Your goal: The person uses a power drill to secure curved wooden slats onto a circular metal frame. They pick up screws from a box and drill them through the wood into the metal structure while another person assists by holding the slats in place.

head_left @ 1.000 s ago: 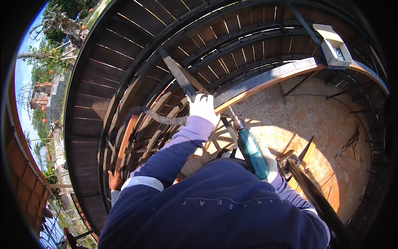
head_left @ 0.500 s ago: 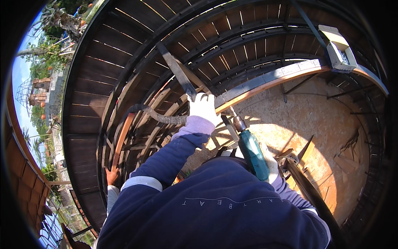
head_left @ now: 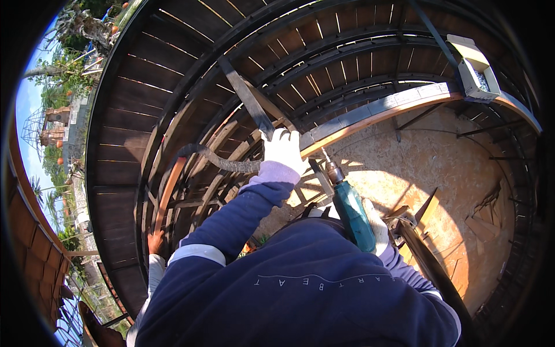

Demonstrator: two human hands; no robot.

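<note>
My left hand (head_left: 283,151), in a white glove, is closed over the near end of a curved beam (head_left: 370,117) with a grey top and an orange-brown side. A green power drill (head_left: 354,215) is in my gloved right hand (head_left: 377,226), which is partly hidden behind the drill body. The drill's bit (head_left: 326,155) points up toward the underside of the beam, just right of my left hand; whether it touches the wood I cannot tell. A dark flat bar (head_left: 247,95) runs from my left fingers toward the curved wall.
Another person's bare hand (head_left: 155,242) holds a reddish strip (head_left: 171,191) at the left. An opened carton (head_left: 475,69) sits on the beam at upper right. A slatted curved wall (head_left: 133,104) surrounds the spot. Wood scraps (head_left: 429,211) lie on the floor below.
My hands and the drill stay almost in place. At lower left, a brown shape beside the other person's sleeve has come further into view.
</note>
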